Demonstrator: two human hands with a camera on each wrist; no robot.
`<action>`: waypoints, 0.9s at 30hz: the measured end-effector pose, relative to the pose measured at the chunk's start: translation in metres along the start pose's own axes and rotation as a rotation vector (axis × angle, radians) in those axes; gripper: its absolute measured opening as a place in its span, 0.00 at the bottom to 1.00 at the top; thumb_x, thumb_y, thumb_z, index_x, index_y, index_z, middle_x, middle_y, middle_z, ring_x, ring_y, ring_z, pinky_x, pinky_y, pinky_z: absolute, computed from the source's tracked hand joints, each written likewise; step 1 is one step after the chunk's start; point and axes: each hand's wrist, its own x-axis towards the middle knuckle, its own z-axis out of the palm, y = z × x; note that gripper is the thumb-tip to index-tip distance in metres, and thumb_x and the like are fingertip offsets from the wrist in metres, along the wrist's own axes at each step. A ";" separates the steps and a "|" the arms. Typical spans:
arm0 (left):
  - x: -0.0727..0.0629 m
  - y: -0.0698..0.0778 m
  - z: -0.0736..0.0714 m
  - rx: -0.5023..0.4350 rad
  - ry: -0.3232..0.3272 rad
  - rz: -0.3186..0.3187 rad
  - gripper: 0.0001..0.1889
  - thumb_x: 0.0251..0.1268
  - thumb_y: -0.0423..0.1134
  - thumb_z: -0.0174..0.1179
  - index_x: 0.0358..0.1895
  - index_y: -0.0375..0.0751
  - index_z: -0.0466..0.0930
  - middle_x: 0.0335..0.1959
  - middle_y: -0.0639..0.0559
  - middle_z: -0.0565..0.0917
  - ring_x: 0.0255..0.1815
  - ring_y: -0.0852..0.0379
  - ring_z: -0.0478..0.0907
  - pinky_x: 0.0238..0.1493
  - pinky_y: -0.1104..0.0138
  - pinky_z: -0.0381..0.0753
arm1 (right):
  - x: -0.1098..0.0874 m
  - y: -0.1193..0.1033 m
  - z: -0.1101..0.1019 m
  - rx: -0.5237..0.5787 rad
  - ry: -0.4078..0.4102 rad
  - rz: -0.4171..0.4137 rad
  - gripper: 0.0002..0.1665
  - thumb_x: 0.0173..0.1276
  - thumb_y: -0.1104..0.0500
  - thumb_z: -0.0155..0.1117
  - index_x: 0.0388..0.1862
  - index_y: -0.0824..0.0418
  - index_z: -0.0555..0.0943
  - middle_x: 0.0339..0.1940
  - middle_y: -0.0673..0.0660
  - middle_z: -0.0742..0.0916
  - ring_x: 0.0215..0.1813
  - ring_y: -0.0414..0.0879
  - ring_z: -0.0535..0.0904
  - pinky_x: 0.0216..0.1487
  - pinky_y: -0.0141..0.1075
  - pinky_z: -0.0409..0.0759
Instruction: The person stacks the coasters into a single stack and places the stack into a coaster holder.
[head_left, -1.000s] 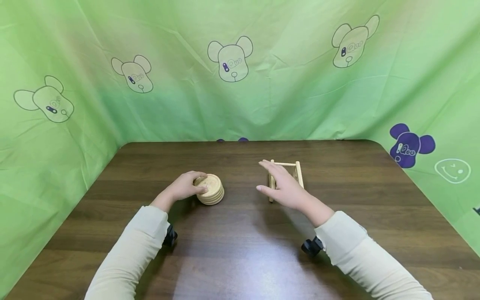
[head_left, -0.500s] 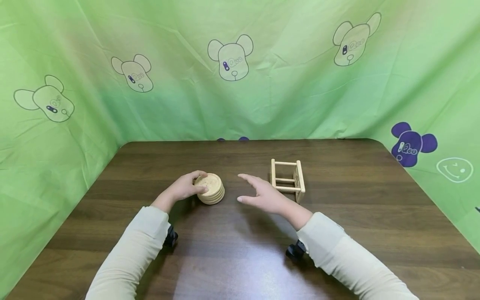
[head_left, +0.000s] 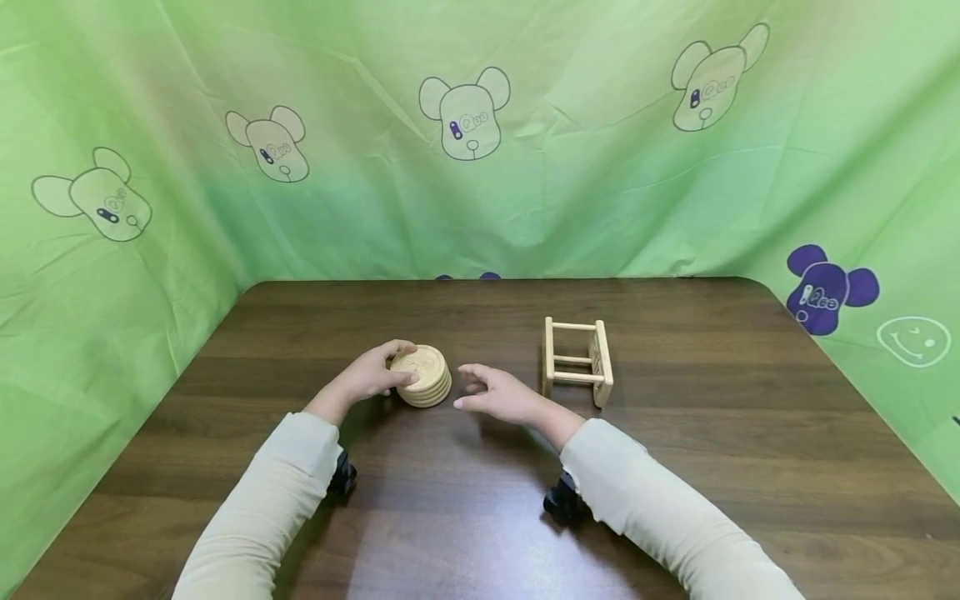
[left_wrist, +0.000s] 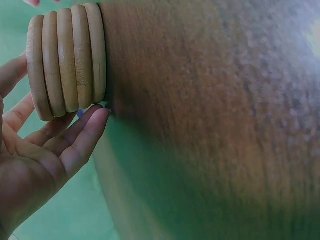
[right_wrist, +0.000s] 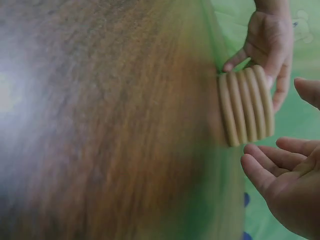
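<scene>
A stack of several round, light wooden coasters [head_left: 426, 367] stands on the table left of the middle. My left hand [head_left: 366, 373] holds the stack from its left side, the thumb at the near edge of the top coaster and a finger at the far edge. In the left wrist view its fingers curl along the side of the coasters [left_wrist: 67, 60]. Just right of the stack is my right hand [head_left: 498, 395], fingers loosely bent, thumb apart, nothing held. The right wrist view shows a gap between its fingertips and the coasters [right_wrist: 245, 105].
A small wooden coaster rack [head_left: 576, 377] with thin rails stands to the right, beyond the right forearm. The dark wooden table [head_left: 712, 467] runs back to a green patterned curtain [head_left: 570, 167] that encloses it on the back and sides.
My right hand has moved left, from over the rack to beside the coaster stack, and its fingers have bent a little. The left hand stays at the stack.
</scene>
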 end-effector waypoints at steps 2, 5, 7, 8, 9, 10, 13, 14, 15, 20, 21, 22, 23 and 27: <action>0.000 0.000 0.000 -0.006 0.001 -0.002 0.27 0.50 0.39 0.61 0.56 0.42 0.66 0.48 0.39 0.69 0.27 0.54 0.70 0.25 0.63 0.74 | 0.005 0.000 0.003 0.032 0.005 0.018 0.34 0.57 0.60 0.58 0.59 0.73 0.60 0.56 0.69 0.70 0.55 0.56 0.68 0.53 0.42 0.66; 0.000 0.000 0.001 -0.029 0.003 -0.010 0.26 0.50 0.38 0.61 0.55 0.42 0.66 0.48 0.39 0.69 0.28 0.53 0.71 0.25 0.62 0.75 | 0.011 -0.001 0.006 0.085 0.023 0.048 0.34 0.57 0.62 0.59 0.59 0.73 0.60 0.55 0.69 0.70 0.56 0.56 0.67 0.54 0.42 0.65; 0.000 0.000 0.001 -0.043 0.003 -0.013 0.26 0.50 0.37 0.61 0.56 0.42 0.66 0.47 0.39 0.69 0.27 0.53 0.71 0.24 0.62 0.75 | 0.014 -0.002 0.007 0.106 0.034 0.061 0.34 0.57 0.62 0.59 0.59 0.74 0.60 0.54 0.69 0.71 0.56 0.56 0.66 0.54 0.42 0.64; -0.001 0.001 0.001 -0.049 0.001 -0.013 0.26 0.50 0.37 0.61 0.56 0.41 0.66 0.47 0.39 0.69 0.27 0.53 0.71 0.24 0.62 0.75 | 0.015 -0.002 0.007 0.111 0.037 0.070 0.34 0.57 0.62 0.59 0.59 0.74 0.60 0.54 0.69 0.71 0.56 0.56 0.67 0.54 0.42 0.64; -0.001 0.001 0.002 -0.058 -0.001 -0.017 0.26 0.50 0.36 0.61 0.56 0.41 0.66 0.47 0.39 0.69 0.26 0.53 0.71 0.24 0.62 0.75 | 0.017 -0.002 0.007 0.112 0.041 0.082 0.34 0.56 0.62 0.59 0.59 0.73 0.60 0.54 0.68 0.71 0.56 0.55 0.67 0.55 0.42 0.64; -0.001 0.002 0.002 -0.066 -0.002 -0.019 0.26 0.50 0.36 0.61 0.56 0.41 0.65 0.47 0.39 0.69 0.27 0.53 0.71 0.24 0.62 0.75 | 0.018 -0.001 0.008 0.109 0.042 0.086 0.34 0.56 0.61 0.60 0.59 0.73 0.60 0.55 0.68 0.71 0.56 0.55 0.67 0.55 0.42 0.64; -0.003 0.003 0.002 -0.084 -0.005 -0.017 0.26 0.51 0.35 0.60 0.56 0.39 0.65 0.47 0.38 0.69 0.27 0.54 0.72 0.24 0.62 0.76 | 0.023 0.000 0.008 0.105 0.038 0.097 0.35 0.56 0.61 0.60 0.59 0.74 0.59 0.55 0.69 0.70 0.56 0.55 0.67 0.55 0.42 0.63; -0.003 0.003 0.003 -0.093 -0.006 -0.019 0.27 0.51 0.35 0.60 0.56 0.39 0.64 0.47 0.38 0.69 0.27 0.54 0.72 0.24 0.62 0.76 | 0.024 0.001 0.009 0.101 0.036 0.098 0.35 0.56 0.61 0.60 0.59 0.74 0.60 0.55 0.69 0.70 0.56 0.55 0.67 0.55 0.41 0.63; -0.004 0.002 0.003 -0.103 -0.007 -0.018 0.27 0.51 0.35 0.60 0.56 0.39 0.64 0.47 0.37 0.69 0.28 0.54 0.72 0.24 0.62 0.76 | 0.026 0.002 0.009 0.102 0.035 0.100 0.35 0.56 0.61 0.60 0.59 0.74 0.60 0.55 0.69 0.70 0.56 0.55 0.66 0.56 0.41 0.62; -0.003 0.002 0.005 -0.149 -0.019 -0.028 0.27 0.52 0.33 0.59 0.58 0.39 0.64 0.49 0.36 0.68 0.31 0.53 0.72 0.24 0.62 0.76 | 0.030 0.005 0.009 0.107 0.032 0.111 0.33 0.55 0.62 0.60 0.58 0.73 0.62 0.54 0.67 0.72 0.57 0.54 0.65 0.56 0.41 0.62; -0.002 0.002 0.006 -0.162 -0.019 -0.040 0.27 0.53 0.33 0.59 0.58 0.40 0.64 0.50 0.36 0.67 0.32 0.53 0.72 0.25 0.62 0.76 | 0.031 0.005 0.009 0.111 0.029 0.112 0.32 0.55 0.62 0.59 0.57 0.73 0.62 0.54 0.67 0.72 0.58 0.54 0.65 0.56 0.41 0.62; -0.002 0.002 0.006 -0.173 -0.020 -0.048 0.27 0.53 0.33 0.58 0.58 0.40 0.63 0.51 0.36 0.66 0.32 0.52 0.72 0.25 0.62 0.76 | 0.031 0.006 0.009 0.115 0.029 0.113 0.32 0.55 0.62 0.59 0.57 0.73 0.62 0.54 0.67 0.72 0.57 0.54 0.65 0.56 0.41 0.63; -0.002 0.002 0.006 -0.187 -0.018 -0.058 0.27 0.53 0.32 0.58 0.59 0.40 0.63 0.53 0.36 0.65 0.33 0.52 0.72 0.25 0.62 0.76 | 0.032 0.006 0.010 0.122 0.029 0.115 0.32 0.55 0.63 0.59 0.57 0.73 0.62 0.54 0.67 0.72 0.58 0.54 0.65 0.56 0.41 0.63; -0.003 0.003 0.008 -0.246 -0.009 -0.081 0.27 0.54 0.31 0.56 0.59 0.39 0.63 0.57 0.36 0.61 0.37 0.51 0.72 0.28 0.61 0.77 | 0.033 0.007 0.011 0.172 0.028 0.118 0.32 0.55 0.65 0.59 0.57 0.75 0.62 0.54 0.69 0.72 0.57 0.55 0.65 0.55 0.41 0.63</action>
